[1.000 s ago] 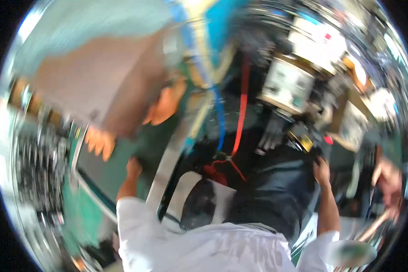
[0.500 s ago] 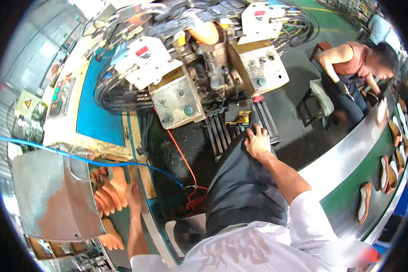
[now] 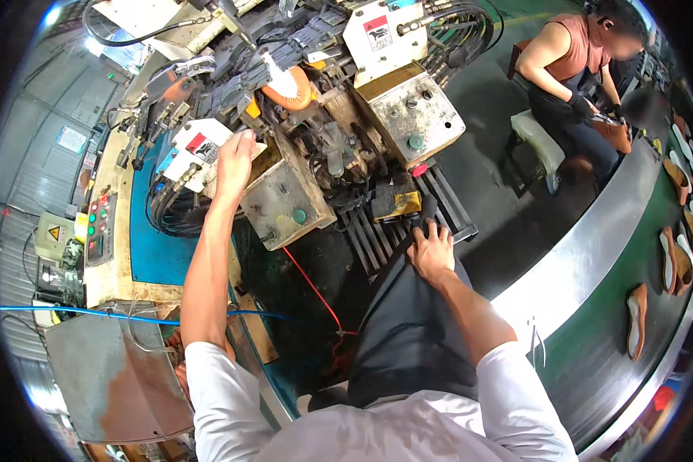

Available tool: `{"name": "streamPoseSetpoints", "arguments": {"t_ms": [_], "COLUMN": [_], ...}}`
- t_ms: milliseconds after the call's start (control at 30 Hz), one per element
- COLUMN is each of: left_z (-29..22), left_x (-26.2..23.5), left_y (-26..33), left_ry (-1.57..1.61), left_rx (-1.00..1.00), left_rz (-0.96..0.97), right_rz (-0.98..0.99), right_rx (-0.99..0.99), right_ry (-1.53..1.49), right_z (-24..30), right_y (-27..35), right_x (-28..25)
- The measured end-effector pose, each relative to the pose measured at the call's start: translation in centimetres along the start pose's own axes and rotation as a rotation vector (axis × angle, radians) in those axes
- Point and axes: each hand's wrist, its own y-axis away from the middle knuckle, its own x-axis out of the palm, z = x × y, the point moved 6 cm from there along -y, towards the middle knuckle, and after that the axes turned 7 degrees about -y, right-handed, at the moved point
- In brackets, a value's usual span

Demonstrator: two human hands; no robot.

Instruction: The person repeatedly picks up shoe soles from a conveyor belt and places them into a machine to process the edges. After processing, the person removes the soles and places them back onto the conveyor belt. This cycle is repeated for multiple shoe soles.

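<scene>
Raised in front of the machine point(image 3: 327, 142) is my left hand point(image 3: 233, 165), its fingers pressed together beside a white cover plate point(image 3: 200, 146) and above the left control box point(image 3: 289, 202). Whatever it may hold is hidden. A shoe in orange-brown with a pale underside point(image 3: 291, 88) sits in the machine's clamps, up and to the right of that hand. My right hand point(image 3: 433, 252) lies spread on my dark-trousered knee, holding nothing.
A second control box point(image 3: 416, 112) juts out on the right. At lower left stands a rusty metal sheet point(image 3: 119, 377), crossed by a blue hose point(image 3: 77, 311). Several brown shoes point(image 3: 637, 319) lie on the green conveyor point(image 3: 577, 369). A seated co-worker point(image 3: 570, 85) handles a brown piece.
My left hand has risen from the orange foot-shaped pieces at lower left to the machine's front. My right hand stays on the knee. The co-worker sits more upright; the view has shifted.
</scene>
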Motion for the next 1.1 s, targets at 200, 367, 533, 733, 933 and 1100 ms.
{"name": "streamPoseSetpoints", "arguments": {"t_ms": [200, 367, 533, 733, 933, 1100], "left_z": [1.0, 0.7, 0.8, -1.0, -2.8, -2.1], "left_x": [4.8, 9.8, 12.9, 15.4, 12.0, 5.9], "left_y": [-3.4, -3.4, -3.9, -3.4, 1.7, 13.2], "left_ry": [0.320, 0.580, 1.001, 0.958, 1.086, 1.168], "left_rx": [-0.409, -0.635, -0.629, -0.656, -0.520, -0.294], "left_rz": [0.108, 0.208, 0.215, 0.306, 0.469, 0.477], "right_rz": [-0.029, 0.023, 0.025, 0.048, -0.032, -0.101], "right_rx": [0.015, 0.021, 0.016, 0.040, 0.021, -0.043], "right_ry": [-0.009, -0.039, -0.052, -0.052, -0.055, -0.061], "right_z": [-0.5, -0.4, 0.3, 0.1, -0.1, 0.4], "right_y": [-0.6, -0.9, -0.9, -1.3, -1.2, -0.9], "right_x": [0.1, 0.4, 0.6, 0.0, -0.3, -0.2]}}
